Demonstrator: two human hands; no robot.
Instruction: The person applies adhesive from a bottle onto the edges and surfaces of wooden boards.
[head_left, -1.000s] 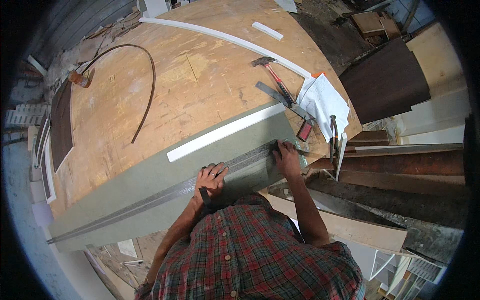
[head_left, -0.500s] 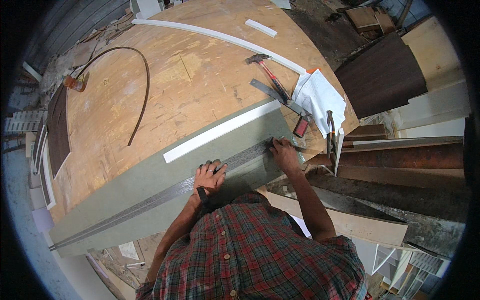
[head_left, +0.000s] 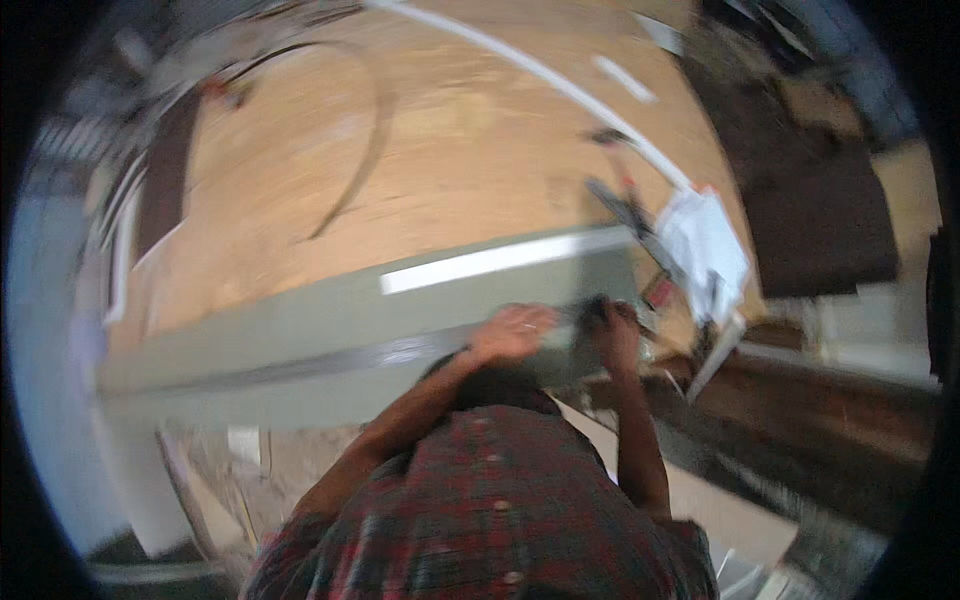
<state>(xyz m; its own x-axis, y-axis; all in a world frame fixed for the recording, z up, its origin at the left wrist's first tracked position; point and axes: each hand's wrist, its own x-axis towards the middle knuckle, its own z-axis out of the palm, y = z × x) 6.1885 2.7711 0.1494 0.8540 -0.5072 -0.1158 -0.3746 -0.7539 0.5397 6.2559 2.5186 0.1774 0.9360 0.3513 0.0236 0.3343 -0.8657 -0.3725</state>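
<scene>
Motion smears the picture. A long grey-green board [head_left: 300,318] lies across the near side of the wooden table, and a long shiny grey strip [head_left: 400,350] runs along it. My left hand [head_left: 512,330] rests on the strip with its fingers stretched out flat to the right. Close by, near the board's right end, my right hand [head_left: 616,335] is closed at the strip's end. Something dark shows at its fingertips, too blurred to name. Farther back on the board lies a white flat bar [head_left: 500,262].
Beyond the board, a hammer [head_left: 622,165], a metal square [head_left: 618,208], a crumpled white sheet [head_left: 705,240] and a small red block [head_left: 659,291] lie at the table's right. A long white strip [head_left: 530,65] and a bent dark strip [head_left: 375,140] lie on the wooden tabletop [head_left: 460,150].
My left hand has slid right along the strip, closer to my right hand. The whole view has shifted and turned, and is now blurred.
</scene>
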